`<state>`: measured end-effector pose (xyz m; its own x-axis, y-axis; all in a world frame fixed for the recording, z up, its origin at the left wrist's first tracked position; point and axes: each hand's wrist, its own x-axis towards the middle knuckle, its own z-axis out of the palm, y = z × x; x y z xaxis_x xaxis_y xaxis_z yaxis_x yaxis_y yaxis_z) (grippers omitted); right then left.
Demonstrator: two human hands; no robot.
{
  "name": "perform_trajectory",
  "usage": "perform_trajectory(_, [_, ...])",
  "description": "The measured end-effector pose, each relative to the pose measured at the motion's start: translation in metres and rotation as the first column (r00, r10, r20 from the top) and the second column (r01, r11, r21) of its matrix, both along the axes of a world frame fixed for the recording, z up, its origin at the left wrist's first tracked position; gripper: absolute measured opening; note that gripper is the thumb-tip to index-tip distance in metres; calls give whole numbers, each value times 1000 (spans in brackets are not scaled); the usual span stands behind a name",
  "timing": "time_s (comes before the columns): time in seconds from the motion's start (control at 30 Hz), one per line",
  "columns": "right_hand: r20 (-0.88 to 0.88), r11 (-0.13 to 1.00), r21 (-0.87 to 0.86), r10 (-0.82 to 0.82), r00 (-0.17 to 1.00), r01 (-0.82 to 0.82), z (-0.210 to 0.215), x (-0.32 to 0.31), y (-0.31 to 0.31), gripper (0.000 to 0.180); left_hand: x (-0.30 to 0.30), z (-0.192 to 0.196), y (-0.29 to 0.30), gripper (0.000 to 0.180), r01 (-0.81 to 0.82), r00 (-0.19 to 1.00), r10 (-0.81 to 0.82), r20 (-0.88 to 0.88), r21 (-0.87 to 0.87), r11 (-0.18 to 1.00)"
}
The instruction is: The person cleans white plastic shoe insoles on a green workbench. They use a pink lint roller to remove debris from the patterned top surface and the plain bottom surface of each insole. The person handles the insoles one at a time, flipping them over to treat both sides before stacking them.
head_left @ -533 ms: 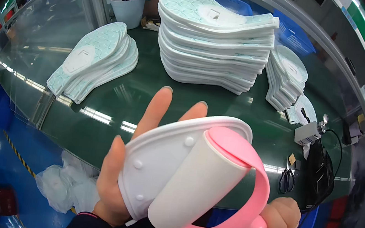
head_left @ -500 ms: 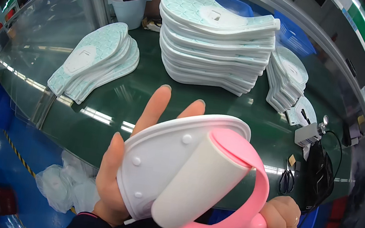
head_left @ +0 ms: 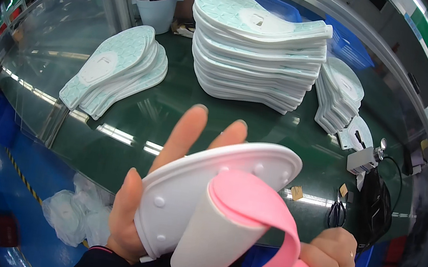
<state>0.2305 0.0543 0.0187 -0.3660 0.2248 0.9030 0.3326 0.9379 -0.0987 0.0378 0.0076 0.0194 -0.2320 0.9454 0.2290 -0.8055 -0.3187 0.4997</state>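
Observation:
A white, shallow plastic panel (head_left: 176,196) with small round studs on its inner face lies tilted across my left hand (head_left: 125,224). The thumb and fingers show along its left and far edges, spread apart behind it. My right hand (head_left: 331,251) is closed round the pink handle of a lint roller (head_left: 219,234), whose thick white roll stands over the lower right of the panel. Part of the panel is hidden behind the roll. From this angle I cannot tell whether the roll touches it.
A tall stack of patterned pale-green panels (head_left: 256,58) stands ahead on the green table (head_left: 168,111). Smaller stacks of panels lie left (head_left: 117,67) and right (head_left: 338,90). Scissors (head_left: 337,210), a black bag (head_left: 373,214) and a metal-topped bottle (head_left: 364,160) are at right.
The lint roller has swung left and toward me, its roll now more upright. The panel is tilted more edge-on. A small tan piece on the table has come into sight beside it.

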Motion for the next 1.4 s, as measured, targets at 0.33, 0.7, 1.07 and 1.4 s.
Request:
perform_trajectory(0.33, [-60,993,-88,-85,995,79,-2,13,-5,46,-14,-10,6,66,59,996,-49,-75,135,989])
perform_trajectory(0.7, [-273,917,-88,-398,876,390,-8,4,-9,52,-22,-8,6,56,49,978,-60,199,60,997])
perform_trajectory(1.07, [152,978,79,-203,967,192,4,17,4,59,-26,-11,4,61,229,969,-222,104,-61,972])
perform_trajectory(1.4, [146,986,22,-166,975,165,8,24,11,51,-26,-10,9,60,237,965,-221,140,-106,966])
